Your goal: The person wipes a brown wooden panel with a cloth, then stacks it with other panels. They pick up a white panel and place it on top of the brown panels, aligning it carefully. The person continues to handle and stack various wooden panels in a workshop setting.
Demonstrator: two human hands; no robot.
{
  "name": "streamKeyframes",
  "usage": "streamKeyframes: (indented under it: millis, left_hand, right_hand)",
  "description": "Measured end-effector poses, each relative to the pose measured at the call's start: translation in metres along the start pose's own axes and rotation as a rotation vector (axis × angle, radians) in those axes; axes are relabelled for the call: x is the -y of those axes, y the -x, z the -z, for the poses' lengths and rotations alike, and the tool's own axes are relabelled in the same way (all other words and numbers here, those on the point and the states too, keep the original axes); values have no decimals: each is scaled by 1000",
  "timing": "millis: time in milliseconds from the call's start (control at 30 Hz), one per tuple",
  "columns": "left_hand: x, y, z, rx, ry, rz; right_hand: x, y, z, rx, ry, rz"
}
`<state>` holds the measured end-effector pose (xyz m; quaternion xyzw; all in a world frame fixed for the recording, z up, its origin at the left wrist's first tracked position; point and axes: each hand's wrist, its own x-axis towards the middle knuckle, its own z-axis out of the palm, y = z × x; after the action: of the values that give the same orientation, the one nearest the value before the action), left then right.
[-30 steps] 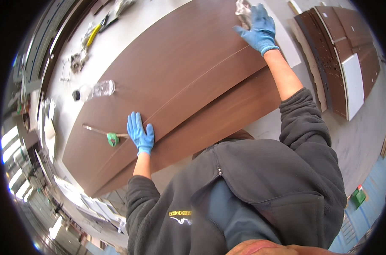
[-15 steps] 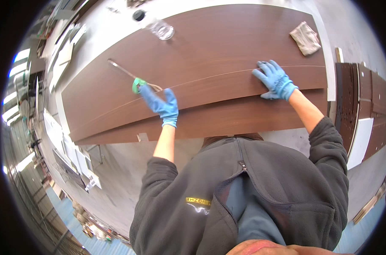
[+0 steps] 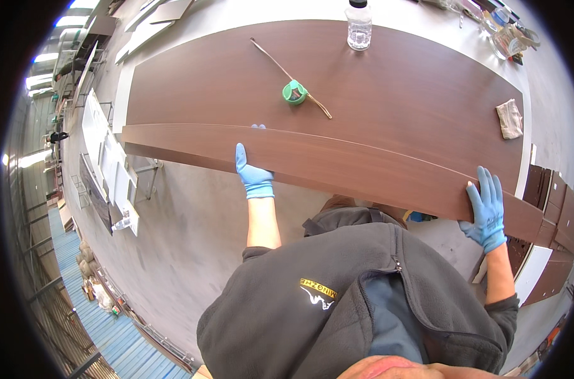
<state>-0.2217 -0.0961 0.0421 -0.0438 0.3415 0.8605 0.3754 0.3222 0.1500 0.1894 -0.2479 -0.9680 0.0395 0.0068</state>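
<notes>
A long dark-brown wood-veneer panel (image 3: 337,95) is laid across the scene. A narrower brown strip (image 3: 363,167) is held along its near edge. The left hand (image 3: 254,174), blue-gloved, is closed over the strip's near edge left of centre. The right hand (image 3: 487,208), also gloved, is clasped on the strip's right end. A clear bottle (image 3: 359,25) is stood far centre; a tan cloth (image 3: 509,119) far right; a green tape roll (image 3: 294,93) and thin stick (image 3: 290,77) centrally.

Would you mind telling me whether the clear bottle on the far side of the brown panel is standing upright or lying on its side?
Upright. The clear bottle stands on its base on the brown panel, its dark cap pointing up.
</notes>
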Motion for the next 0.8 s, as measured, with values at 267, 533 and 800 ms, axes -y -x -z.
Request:
streamKeyframes:
  millis: [267, 533, 800]
  left_hand:
    - [-18, 30, -107, 185, -232, -110]
    - [-8, 131, -277, 656, -222, -314]
    - [170, 260, -388, 1368, 438, 1015]
  right_hand:
    - [27, 71, -19, -360, 151, -218]
    - [58, 207, -6, -593, 90, -503]
    - [147, 428, -36, -569, -409, -691]
